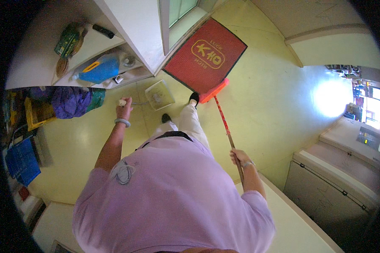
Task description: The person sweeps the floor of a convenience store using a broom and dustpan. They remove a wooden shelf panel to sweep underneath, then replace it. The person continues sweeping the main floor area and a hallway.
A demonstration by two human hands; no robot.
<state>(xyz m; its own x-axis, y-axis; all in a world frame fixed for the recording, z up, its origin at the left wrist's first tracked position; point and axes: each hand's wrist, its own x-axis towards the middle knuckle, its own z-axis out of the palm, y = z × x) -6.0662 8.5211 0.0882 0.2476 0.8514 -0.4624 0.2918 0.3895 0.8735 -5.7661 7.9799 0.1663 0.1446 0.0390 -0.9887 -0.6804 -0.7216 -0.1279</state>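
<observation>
My left hand (123,111), with a bangle at the wrist, is closed round the pale end of a long-handled dustpan's handle. The pale yellow dustpan (168,93) is down by the floor, ahead of my left shoe, with some small dark bits in its pan. My right hand (240,157) grips the wooden stick of a broom, which slants forward and left. Red patterned wrapping covers the lower stick. The broom's bright orange-red head (213,91) rests beside my right shoe (194,98), at the near edge of a red doormat.
The red doormat (207,55) lies ahead by a doorway. At left, white shelves (135,71) hold a blue jug (99,69); purple bags (71,102), a yellow crate (38,114) and a blue bag (22,162) sit below. Large chest freezers (329,189) stand at right.
</observation>
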